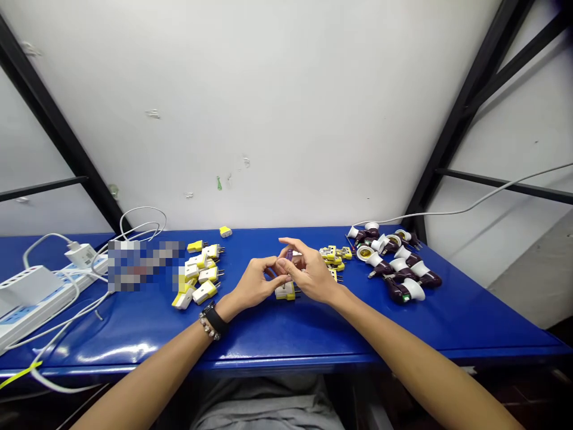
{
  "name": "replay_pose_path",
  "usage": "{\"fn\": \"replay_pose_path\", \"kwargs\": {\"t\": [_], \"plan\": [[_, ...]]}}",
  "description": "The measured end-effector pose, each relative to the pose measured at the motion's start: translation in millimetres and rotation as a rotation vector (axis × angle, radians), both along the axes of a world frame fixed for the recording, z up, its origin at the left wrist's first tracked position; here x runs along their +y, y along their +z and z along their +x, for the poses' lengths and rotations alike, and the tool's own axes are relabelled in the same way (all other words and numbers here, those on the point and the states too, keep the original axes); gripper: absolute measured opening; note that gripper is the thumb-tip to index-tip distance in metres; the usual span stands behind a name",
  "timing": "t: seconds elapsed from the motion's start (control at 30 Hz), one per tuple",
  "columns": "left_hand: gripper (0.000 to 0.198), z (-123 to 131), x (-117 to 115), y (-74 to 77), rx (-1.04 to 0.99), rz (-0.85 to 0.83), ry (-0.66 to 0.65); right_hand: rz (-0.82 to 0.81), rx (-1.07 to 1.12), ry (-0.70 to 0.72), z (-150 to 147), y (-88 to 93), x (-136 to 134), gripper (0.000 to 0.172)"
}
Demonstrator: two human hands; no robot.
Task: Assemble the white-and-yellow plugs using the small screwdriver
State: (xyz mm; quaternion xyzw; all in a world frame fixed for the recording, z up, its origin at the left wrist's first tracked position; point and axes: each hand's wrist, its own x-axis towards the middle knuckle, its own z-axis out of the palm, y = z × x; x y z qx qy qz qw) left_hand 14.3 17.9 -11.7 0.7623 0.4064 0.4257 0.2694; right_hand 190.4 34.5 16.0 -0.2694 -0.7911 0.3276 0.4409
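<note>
My left hand (pixel 259 280) and my right hand (pixel 313 273) meet over the middle of the blue table. Both have bent, closed fingers around a small purple piece (pixel 289 255), whose lower part the fingers hide, so its kind is unclear. Right below them is a white and yellow plug (pixel 285 292) with its prongs to the right. More yellow and white plugs (pixel 331 255) lie just behind my right hand, partly covered by it. To the left of my left hand is a loose pile of white and yellow plugs (pixel 206 291).
Several dark maroon and white bulb sockets (pixel 405 291) are heaped at the right. One yellow plug (pixel 225 231) lies near the wall. A white power strip (pixel 54 295) with chargers and looping cables takes up the left, beside a blurred patch. Black metal frame bars (pixel 452 137) flank the table (pixel 313 340).
</note>
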Motion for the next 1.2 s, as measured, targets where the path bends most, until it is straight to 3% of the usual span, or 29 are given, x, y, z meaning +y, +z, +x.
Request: {"fn": "replay_pose_path", "kwargs": {"t": [0.1,0.2,0.3,0.43,0.6,0.8,0.97,1.2], "plan": [[0.022,0.3,-1.5,1.7,-0.005,0.0,-0.033,-0.012,-0.028,-0.029,0.8,2.5,-1.0,0.026],[0.021,-0.8,-1.6,2.3,0.024,-0.021,-0.096,-0.028,-0.042,0.029,1.2,3.9,-1.9,0.031],[0.023,-0.1,1.0,-1.6,0.025,0.007,0.012,-0.066,-0.027,0.078,0.7,3.2,-1.9,0.038],[0.028,0.6,3.3,-3.4,0.016,0.041,0.089,-0.114,0.032,0.063,-0.3,1.0,-0.1,0.027],[0.025,-10.8,-0.4,8.9,0.121,0.015,0.0,-0.171,0.13,0.023,0.5,0.2,4.2,0.024],[0.042,-20.7,-2.0,10.4,0.32,-0.031,-0.117,-0.161,0.251,-0.052,2.9,0.4,8.0,0.024],[0.021,-21.4,2.3,12.4,0.249,0.018,-0.043,-0.193,0.331,-0.056,2.8,3.5,8.1,0.026],[0.024,-33.5,9.8,13.1,0.315,0.0,0.036,-0.191,0.431,-0.163,6.5,9.5,13.8,0.034]]}}
